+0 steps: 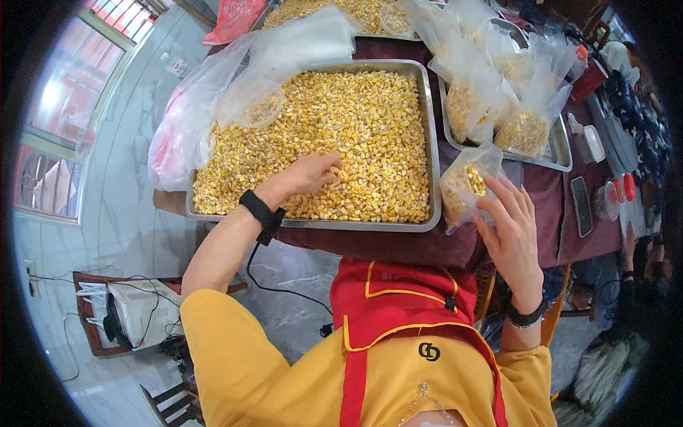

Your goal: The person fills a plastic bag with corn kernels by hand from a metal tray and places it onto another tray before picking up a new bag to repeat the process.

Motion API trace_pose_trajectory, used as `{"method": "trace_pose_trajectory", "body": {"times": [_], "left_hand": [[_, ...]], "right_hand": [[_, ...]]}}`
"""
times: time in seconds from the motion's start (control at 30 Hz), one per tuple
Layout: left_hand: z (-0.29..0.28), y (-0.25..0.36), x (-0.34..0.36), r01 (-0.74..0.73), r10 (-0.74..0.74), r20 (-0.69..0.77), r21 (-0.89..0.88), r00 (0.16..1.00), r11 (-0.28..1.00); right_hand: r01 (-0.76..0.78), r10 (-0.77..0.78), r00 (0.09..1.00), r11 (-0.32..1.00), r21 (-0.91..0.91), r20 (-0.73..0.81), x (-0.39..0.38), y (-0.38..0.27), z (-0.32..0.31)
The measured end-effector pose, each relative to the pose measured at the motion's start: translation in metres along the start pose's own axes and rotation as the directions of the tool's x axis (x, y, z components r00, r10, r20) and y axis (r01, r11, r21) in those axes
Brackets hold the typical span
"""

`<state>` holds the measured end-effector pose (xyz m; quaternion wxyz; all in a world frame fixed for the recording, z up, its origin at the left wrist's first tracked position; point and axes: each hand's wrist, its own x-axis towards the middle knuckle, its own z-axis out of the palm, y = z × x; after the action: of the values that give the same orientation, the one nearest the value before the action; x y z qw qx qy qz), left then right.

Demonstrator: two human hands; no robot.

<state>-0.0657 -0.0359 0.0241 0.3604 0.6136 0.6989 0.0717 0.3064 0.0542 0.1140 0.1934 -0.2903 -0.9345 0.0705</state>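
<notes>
A large metal tray (435,142) full of loose yellow corn kernels (370,128) lies in front of me. My left hand (313,174) is over the middle of the corn, its fingers curled in a pinch at the kernels. To the right of the tray, a small clear plastic bag (459,186) partly filled with corn stands on the table. My right hand (509,224) grips that bag by its right side, thumb towards me and fingers along the plastic. A round clear tub (260,107) with some kernels in it sits on the corn at the tray's far left.
Several filled bags (523,132) crowd a second tray (562,153) at the far right. Empty clear bags (302,43) overlap the main tray's far edge. A phone (581,206) and red-lidded jars (613,196) lie right. Another corn tray (334,14) is behind; a person (644,135) is at the right.
</notes>
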Motion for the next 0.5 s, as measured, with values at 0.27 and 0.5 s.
{"method": "trace_pose_trajectory", "body": {"times": [0.27,0.5], "left_hand": [[-0.013,0.013,0.000,-0.032,-0.018,-0.173,-0.283,0.985,0.959],[0.005,-0.001,-0.003,-0.147,0.117,-0.196,-0.145,0.974,0.979]], "right_hand": [[-0.026,0.026,1.000,1.000,-0.014,-0.012,-0.003,0.002,0.002],[-0.010,0.010,1.000,1.000,-0.013,-0.004,-0.001,0.000,0.000]]}}
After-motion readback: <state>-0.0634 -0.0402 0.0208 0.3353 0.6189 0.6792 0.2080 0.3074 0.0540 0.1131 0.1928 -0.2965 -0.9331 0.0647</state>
